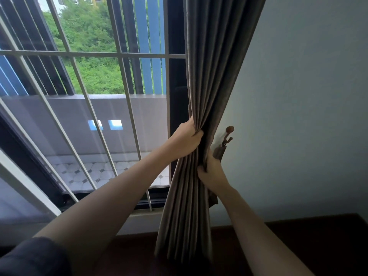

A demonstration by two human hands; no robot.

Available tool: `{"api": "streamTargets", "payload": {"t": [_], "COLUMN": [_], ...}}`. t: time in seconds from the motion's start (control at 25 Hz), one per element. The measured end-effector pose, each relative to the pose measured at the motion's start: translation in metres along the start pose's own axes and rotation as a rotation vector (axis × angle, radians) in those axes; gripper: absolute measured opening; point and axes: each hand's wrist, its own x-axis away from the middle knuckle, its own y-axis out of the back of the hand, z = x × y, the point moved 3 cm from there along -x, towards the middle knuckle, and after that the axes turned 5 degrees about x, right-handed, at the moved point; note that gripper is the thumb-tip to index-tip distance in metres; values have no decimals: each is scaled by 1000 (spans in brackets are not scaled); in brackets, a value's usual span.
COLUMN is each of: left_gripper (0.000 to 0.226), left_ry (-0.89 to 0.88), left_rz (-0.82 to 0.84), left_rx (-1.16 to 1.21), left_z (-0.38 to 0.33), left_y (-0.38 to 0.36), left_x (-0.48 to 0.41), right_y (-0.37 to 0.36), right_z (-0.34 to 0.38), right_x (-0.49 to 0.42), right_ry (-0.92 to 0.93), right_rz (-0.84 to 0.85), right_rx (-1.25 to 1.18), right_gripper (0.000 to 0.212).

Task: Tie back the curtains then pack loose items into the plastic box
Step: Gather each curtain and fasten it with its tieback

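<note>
Grey-brown curtain (207, 76) is gathered into one tight bundle of pleats at the right edge of the window, just beside the pale wall (298, 96). Left hand (186, 139) clenches the bundle from the window side, fingers curled hard into the folds. Right hand (213, 172) grips it slightly lower from the wall side, thumb on the front pleats, fingers wrapped behind and out of sight. Metal tieback hook (228, 136) sits on the wall just beside the bundle, with a brownish strap (219, 153) hanging from it close behind the right hand; contact between the two cannot be made out. Judgement: gathering looks done for this curtain, but no strap passes round the fabric, so the tie itself is not yet made. Window grille (119, 54) is fully exposed; no second curtain shows on the left within view, so its state is unknown. Neither plastic box nor loose items are in view, so packing appears entirely ahead. Roughly early in the task.
</note>
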Motion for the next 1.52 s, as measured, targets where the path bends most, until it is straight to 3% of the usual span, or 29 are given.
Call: {"api": "streamTargets", "payload": {"t": [0.2, 0.4, 0.48, 0.56, 0.64, 0.72, 0.92, 1.16, 1.36, 1.52], "left_gripper": [12, 12, 21, 8, 24, 27, 40, 37, 17, 13], "left_ry": [-24, -123, -157, -129, -62, -14, -19, 67, 99, 116], "left_rz": [-18, 18, -90, -166, -148, -36, 76, 10, -119, -27], "left_rx": [85, 54, -64, -42, 17, 107, 306, 320, 225, 221], "left_z": [-7, -12, -9, -7, 0, 2, -2, 11, 14, 19], "left_y": [-8, -10, -9, -3, 3, 6, 11, 23, 20, 24], "left_x": [13, 17, 16, 20, 26, 33, 45, 34, 24, 18], "right_y": [2, -13, -18, -6, 22, 47, 60, 66, 70, 69], "right_z": [2, 14, 11, 11, 21, 33, 42, 39, 39, 38], "right_x": [3, 10, 15, 16, 5, -19, -61, -66, -66, -70], "right_ry": [-3, 79, 88, 53, 14, -26, -158, -182, -176, -164], "right_rz": [60, 214, 255, 160, -136, -307, -145, -30, -59, -24], "right_rx": [19, 3, -138, -372, -502, -455, -560, -592, -595, -590], "right_gripper": [42, 78, 81, 64, 40, 51, 97, 118, 114, 108]}}
